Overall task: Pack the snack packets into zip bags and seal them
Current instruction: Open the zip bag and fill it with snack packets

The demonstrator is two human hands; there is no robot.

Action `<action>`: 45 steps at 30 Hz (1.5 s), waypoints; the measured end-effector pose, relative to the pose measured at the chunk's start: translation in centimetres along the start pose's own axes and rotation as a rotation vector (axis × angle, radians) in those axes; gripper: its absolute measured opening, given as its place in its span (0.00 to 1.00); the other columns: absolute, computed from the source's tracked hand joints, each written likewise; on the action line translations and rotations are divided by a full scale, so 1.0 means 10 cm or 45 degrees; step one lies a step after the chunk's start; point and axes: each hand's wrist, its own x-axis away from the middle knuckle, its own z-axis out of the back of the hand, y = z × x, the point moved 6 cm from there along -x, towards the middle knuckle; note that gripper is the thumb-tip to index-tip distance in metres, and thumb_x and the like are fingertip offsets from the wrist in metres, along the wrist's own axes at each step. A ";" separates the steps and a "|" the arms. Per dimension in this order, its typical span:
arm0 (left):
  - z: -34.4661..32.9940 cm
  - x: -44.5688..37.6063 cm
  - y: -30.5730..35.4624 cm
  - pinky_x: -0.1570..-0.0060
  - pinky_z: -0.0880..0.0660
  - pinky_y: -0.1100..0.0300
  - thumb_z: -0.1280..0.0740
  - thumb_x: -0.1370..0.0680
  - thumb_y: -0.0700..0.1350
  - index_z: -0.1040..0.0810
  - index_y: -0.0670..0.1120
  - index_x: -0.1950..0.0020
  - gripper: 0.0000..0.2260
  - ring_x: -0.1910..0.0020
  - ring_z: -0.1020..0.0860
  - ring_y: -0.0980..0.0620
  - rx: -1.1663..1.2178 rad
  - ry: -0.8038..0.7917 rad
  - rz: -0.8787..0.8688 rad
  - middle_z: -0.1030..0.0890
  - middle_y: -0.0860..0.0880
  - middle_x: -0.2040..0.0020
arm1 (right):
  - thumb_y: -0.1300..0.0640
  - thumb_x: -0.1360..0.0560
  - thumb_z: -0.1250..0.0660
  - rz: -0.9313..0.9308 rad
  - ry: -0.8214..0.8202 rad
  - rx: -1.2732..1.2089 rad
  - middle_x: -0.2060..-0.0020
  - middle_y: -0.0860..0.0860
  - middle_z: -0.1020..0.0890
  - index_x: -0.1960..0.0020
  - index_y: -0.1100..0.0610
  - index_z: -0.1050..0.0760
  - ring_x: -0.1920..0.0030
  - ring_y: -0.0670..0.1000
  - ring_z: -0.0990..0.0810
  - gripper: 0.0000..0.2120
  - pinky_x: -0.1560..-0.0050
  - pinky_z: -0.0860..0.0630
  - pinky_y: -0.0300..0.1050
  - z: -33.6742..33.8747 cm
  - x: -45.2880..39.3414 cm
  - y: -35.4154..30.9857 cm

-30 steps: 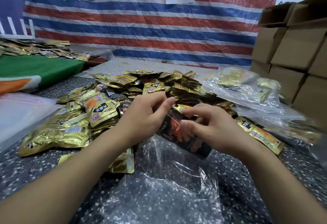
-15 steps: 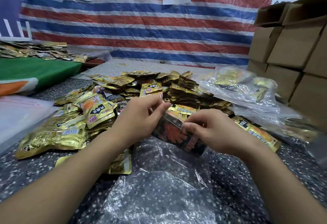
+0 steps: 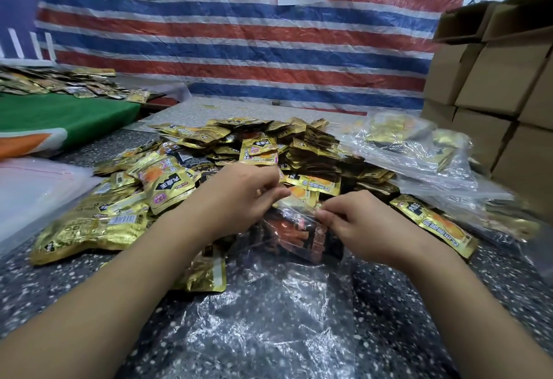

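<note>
Hands have spread apart since earlier; left hand [image 3: 239, 199] and right hand [image 3: 356, 226] each pinch the mouth edge of a clear zip bag [image 3: 299, 229], fingers curled. Dark snack packet [image 3: 302, 236] sits inside it, in front of the gold packet pile [image 3: 209, 169] on the speckled table [image 3: 45, 289]

Gold snack packets [image 3: 125, 223] lie on a black-speckled table [image 3: 404, 304] before red-blue-white striped tarp [image 3: 239, 49].
</note>
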 end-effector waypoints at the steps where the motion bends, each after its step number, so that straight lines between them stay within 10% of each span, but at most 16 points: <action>1: -0.02 0.00 -0.02 0.70 0.34 0.69 0.34 0.21 0.54 0.25 0.49 0.60 0.11 0.69 0.30 0.64 0.031 -0.025 0.031 0.26 0.58 0.68 | 0.46 0.17 0.40 -0.010 0.000 0.003 0.67 0.51 0.22 0.61 0.56 0.26 0.66 0.53 0.26 0.19 0.64 0.29 0.54 -0.01 0.00 0.00; 6: -0.09 0.03 -0.13 0.72 0.31 0.69 0.35 0.23 0.56 0.24 0.51 0.61 0.11 0.70 0.25 0.58 0.397 0.030 0.283 0.23 0.55 0.69 | 0.37 0.23 0.37 -0.027 -0.032 -0.068 0.64 0.47 0.20 0.58 0.50 0.22 0.65 0.47 0.23 0.17 0.62 0.25 0.49 -0.01 0.03 0.00; 10: -0.05 0.03 -0.10 0.65 0.21 0.48 0.33 0.21 0.49 0.22 0.47 0.60 0.09 0.69 0.19 0.51 0.700 0.159 0.423 0.19 0.50 0.67 | 0.46 0.21 0.35 0.024 0.111 -0.041 0.64 0.45 0.18 0.57 0.50 0.19 0.62 0.47 0.21 0.11 0.60 0.22 0.50 0.15 0.05 -0.01; 17: 0.38 -0.02 0.11 0.69 0.21 0.58 0.35 0.23 0.52 0.22 0.46 0.58 0.10 0.70 0.18 0.51 0.974 0.489 0.328 0.18 0.47 0.64 | 0.56 0.19 0.36 0.469 0.802 -0.052 0.67 0.44 0.23 0.58 0.57 0.20 0.64 0.45 0.27 0.11 0.66 0.34 0.36 0.64 0.25 -0.32; 28: 0.58 0.01 0.25 0.71 0.25 0.61 0.36 0.21 0.51 0.25 0.47 0.59 0.10 0.73 0.20 0.50 1.101 0.659 0.273 0.18 0.49 0.66 | 0.58 0.22 0.32 0.537 0.959 -0.560 0.67 0.49 0.19 0.52 0.56 0.19 0.68 0.46 0.23 0.03 0.67 0.25 0.45 0.78 0.44 -0.45; 34: 0.57 0.01 0.26 0.73 0.24 0.63 0.37 0.20 0.50 0.26 0.48 0.58 0.09 0.73 0.19 0.52 1.101 0.651 0.235 0.18 0.50 0.66 | 0.45 0.21 0.39 0.025 0.763 -1.344 0.66 0.45 0.17 0.59 0.47 0.17 0.63 0.47 0.18 0.15 0.63 0.20 0.45 0.68 0.24 -0.03; 40: 0.43 0.02 0.19 0.75 0.23 0.50 0.37 0.19 0.55 0.26 0.43 0.59 0.17 0.72 0.18 0.52 1.009 0.578 0.290 0.20 0.42 0.66 | 0.51 0.27 0.31 -0.224 0.433 -0.323 0.57 0.42 0.22 0.57 0.47 0.24 0.53 0.51 0.20 0.02 0.49 0.22 0.52 0.32 0.02 0.34; 45: 0.51 0.07 0.14 0.76 0.27 0.47 0.38 0.19 0.53 0.24 0.39 0.61 0.19 0.72 0.20 0.47 0.861 0.702 0.267 0.21 0.41 0.68 | 0.50 0.33 0.37 -0.226 -0.179 0.208 0.30 0.46 0.30 0.26 0.46 0.34 0.31 0.51 0.32 0.34 0.28 0.36 0.54 -0.15 -0.10 0.46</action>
